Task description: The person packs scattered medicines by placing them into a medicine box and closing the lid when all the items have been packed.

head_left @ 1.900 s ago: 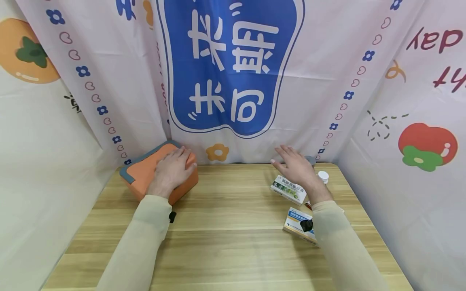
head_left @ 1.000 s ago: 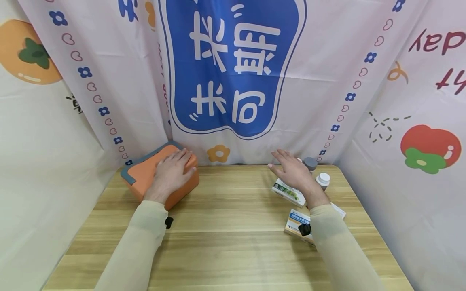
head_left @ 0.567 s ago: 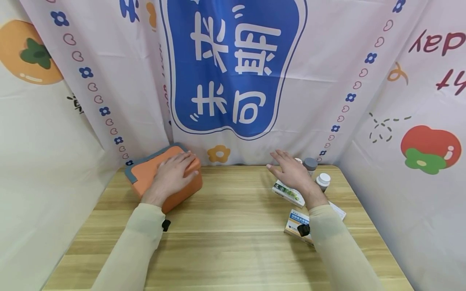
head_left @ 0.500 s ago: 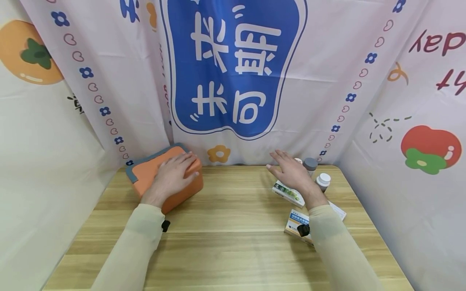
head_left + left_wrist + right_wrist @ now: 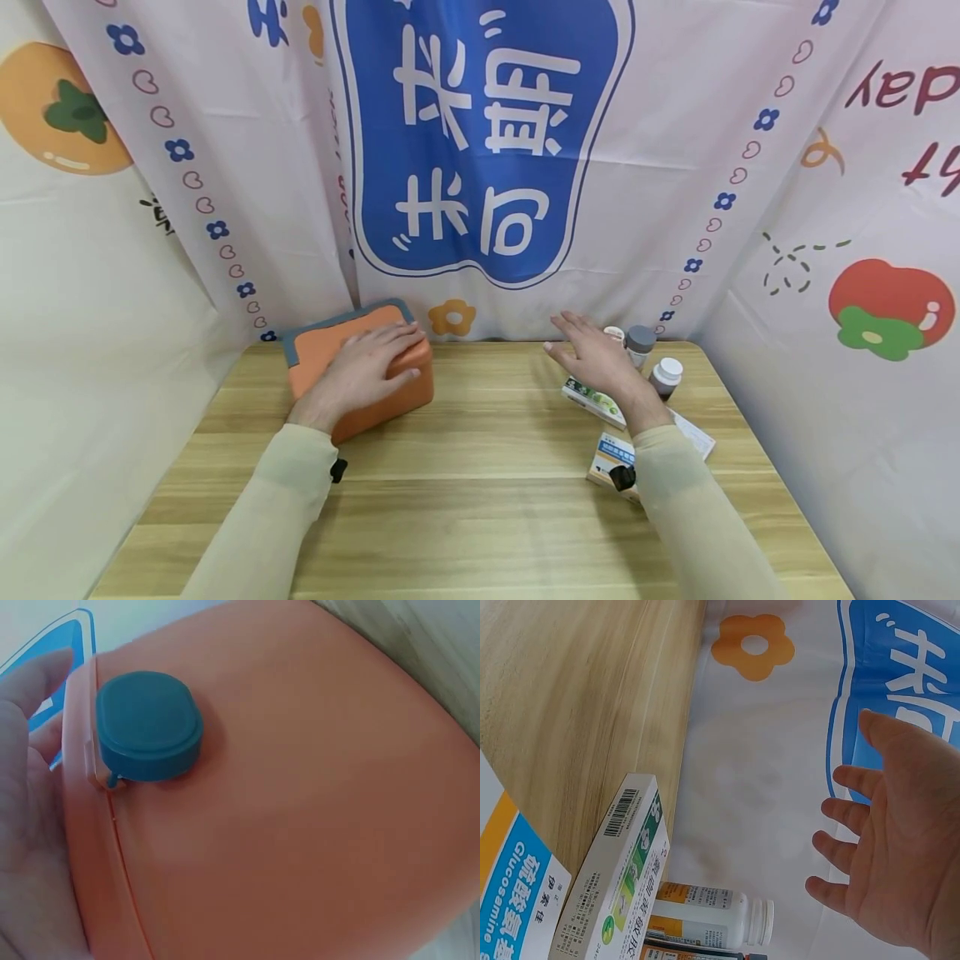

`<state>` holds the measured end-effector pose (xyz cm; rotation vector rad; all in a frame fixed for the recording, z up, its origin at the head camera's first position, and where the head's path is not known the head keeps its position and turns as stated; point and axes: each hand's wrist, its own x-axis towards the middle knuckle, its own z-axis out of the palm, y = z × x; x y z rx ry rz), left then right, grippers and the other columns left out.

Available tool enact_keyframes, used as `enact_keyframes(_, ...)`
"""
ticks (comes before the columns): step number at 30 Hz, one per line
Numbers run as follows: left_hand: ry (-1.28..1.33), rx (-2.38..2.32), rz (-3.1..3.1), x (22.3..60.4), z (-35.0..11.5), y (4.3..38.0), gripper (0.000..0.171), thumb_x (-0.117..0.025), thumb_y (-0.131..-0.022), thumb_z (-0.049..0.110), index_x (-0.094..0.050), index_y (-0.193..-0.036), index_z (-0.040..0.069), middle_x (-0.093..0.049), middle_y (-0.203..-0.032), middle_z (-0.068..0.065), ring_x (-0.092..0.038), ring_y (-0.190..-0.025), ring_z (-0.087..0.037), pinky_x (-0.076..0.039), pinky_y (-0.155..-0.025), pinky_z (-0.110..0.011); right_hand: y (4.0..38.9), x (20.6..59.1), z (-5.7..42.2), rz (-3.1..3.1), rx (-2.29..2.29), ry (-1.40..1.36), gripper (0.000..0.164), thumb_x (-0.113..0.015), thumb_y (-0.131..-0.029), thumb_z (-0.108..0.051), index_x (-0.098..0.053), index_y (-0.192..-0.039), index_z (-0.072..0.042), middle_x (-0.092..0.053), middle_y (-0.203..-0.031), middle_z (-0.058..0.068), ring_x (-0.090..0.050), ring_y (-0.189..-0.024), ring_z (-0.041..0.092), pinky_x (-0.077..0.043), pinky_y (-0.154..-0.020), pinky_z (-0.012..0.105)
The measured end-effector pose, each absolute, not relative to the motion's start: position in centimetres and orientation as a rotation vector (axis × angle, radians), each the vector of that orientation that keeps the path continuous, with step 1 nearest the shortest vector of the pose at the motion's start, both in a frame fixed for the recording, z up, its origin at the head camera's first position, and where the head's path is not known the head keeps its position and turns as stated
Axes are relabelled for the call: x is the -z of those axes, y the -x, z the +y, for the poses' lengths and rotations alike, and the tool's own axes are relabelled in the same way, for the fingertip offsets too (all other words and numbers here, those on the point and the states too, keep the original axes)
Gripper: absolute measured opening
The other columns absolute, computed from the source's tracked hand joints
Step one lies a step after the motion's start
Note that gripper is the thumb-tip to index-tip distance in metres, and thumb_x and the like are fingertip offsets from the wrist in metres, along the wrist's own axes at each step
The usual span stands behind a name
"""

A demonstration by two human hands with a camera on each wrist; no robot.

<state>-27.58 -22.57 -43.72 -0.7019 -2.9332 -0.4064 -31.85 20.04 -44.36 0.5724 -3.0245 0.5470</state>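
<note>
An orange lidded case with a blue-grey handle stands at the back left of the table. My left hand rests on its lid, fingers extended towards the far right corner. In the left wrist view, a teal latch sits on the case's side, beside the lid seam. On the right, my right hand hovers with fingers spread and holds nothing. Below it lies a white-and-green medicine box, partly hidden by the hand. Nearer me, a blue, white and orange medicine box is partly covered by the right forearm.
Behind the right hand stand a grey-capped bottle, a white-capped bottle and another white cap. A further white box shows past the right sleeve. Printed cloth hangs along the table's back edge.
The orange case has turned and shifted right under my left hand. My right hand has drifted slightly left and nearer me, uncovering more of the bottles.
</note>
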Motion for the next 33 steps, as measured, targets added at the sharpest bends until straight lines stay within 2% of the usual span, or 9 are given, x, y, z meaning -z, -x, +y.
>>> enact_keyframes(15, 0.873, 0.461, -2.931, 43.8, -21.5, 27.5, 0.071, -0.075, -0.116, 0.043, -0.051, -0.18, 0.027, -0.048, -0.188, -0.003, -0.043, -0.177, -0.035, -0.036, -0.141, -0.071, 31.6, 44.2, 19.5, -3.026, -0.575, -0.626, 0.072, -0.053, -0.124, -0.05, -0.042, -0.182, -0.01, -0.035, -0.192, 0.023, -0.035, -0.177, 0.052, -0.033, -0.143, 0.072)
enact_keyframes(25, 0.947, 0.472, -2.892, 43.9, -20.3, 27.7, 0.068, -0.078, -0.115, 0.041, -0.057, -0.176, 0.024, -0.049, -0.187, 0.0, -0.045, -0.176, -0.032, -0.038, -0.141, -0.068, 31.6, 44.5, 19.4, -3.033, -0.578, -0.631, 0.074, -0.053, -0.123, -0.053, -0.041, -0.183, -0.013, -0.036, -0.192, 0.021, -0.037, -0.177, 0.05, -0.034, -0.142, 0.074)
enact_keyframes(33, 0.977, 0.478, -2.912, 43.7, -19.2, 27.7, 0.069, -0.078, -0.115, 0.041, -0.054, -0.178, 0.026, -0.047, -0.189, 0.001, -0.044, -0.177, -0.031, -0.036, -0.143, -0.066, 31.6, 44.8, 19.2, -3.025, -0.577, -0.649, 0.074, -0.054, -0.123, -0.053, -0.042, -0.183, -0.011, -0.037, -0.191, 0.022, -0.039, -0.176, 0.05, -0.038, -0.139, 0.074)
